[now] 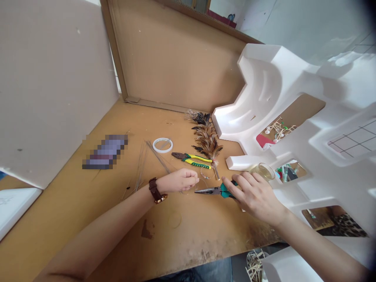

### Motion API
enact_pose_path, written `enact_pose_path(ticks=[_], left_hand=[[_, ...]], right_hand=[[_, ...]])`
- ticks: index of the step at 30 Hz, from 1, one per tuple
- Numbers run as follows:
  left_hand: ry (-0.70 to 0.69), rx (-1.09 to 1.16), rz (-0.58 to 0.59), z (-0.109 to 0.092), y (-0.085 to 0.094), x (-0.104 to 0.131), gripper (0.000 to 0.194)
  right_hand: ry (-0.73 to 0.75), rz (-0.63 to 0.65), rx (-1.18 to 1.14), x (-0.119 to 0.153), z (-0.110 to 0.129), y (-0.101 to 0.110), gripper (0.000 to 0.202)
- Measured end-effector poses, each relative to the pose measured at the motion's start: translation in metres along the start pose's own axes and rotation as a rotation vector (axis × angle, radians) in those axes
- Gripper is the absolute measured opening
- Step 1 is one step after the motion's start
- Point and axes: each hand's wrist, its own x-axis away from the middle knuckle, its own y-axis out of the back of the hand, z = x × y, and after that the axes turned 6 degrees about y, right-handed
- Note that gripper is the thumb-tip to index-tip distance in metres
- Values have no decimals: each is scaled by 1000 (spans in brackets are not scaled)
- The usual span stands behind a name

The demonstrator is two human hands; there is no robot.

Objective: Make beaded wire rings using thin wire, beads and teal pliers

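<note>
My left hand (184, 181), with a brown-strapped watch (155, 190) at the wrist, is closed in a pinch above the table. A thin wire (202, 181) curves out beside its fingertips. My right hand (255, 194) is wrapped round the teal handles of needle-nose pliers (209, 191). Their dark jaws point left and end just short of my left fingers, near the wire; whether they grip it is too fine to tell. Behind the hands lie yellow-and-green combination pliers (196, 160) and a brown feather bundle (206, 137) with a short stick end.
A white ring (154, 149) and several straight thin wires (160, 158) lie left of the combination pliers. A large white moulded foam piece (293, 84) stands on the right, with a glass cup (265, 171) near it. Cardboard (182, 58) walls the back. A pixelated patch covers something at left.
</note>
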Motion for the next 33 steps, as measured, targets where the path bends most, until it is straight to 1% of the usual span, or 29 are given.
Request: enact_pose_path(ticks=[6, 10, 19, 20, 22, 24, 26, 28, 30, 33], left_hand=[[33, 18, 10, 1, -1, -1, 32], [44, 19, 38, 3, 0, -2, 31], [52, -18, 27, 3, -2, -2, 30], [39, -50, 4, 2, -2, -2, 29], [-32, -161, -85, 1, -5, 0, 29], [-176, -339, -211, -2, -8, 3, 28], [-347, -559, -312, -6, -11, 7, 26], [-474, -773, -340, -11, -12, 11, 25], [-520, -934, -318, -13, -11, 13, 26], [-506, -1059, -314, -11, -5, 11, 26]], right_hand=[[8, 10, 11, -1, 0, 1, 43], [17, 11, 26, -1, 1, 1, 45], [20, -25, 32, -2, 1, 3, 39], [17, -30, 24, -2, 1, 2, 39], [-10, -24, -27, -1, 1, 0, 38], [-87, 22, -158, -1, 2, -3, 35], [-202, 112, -368, 0, 4, -7, 33], [-313, 210, -579, 1, 8, -10, 31], [-382, 257, -702, 2, 13, -12, 32], [-432, 211, -705, 3, 21, -15, 34]])
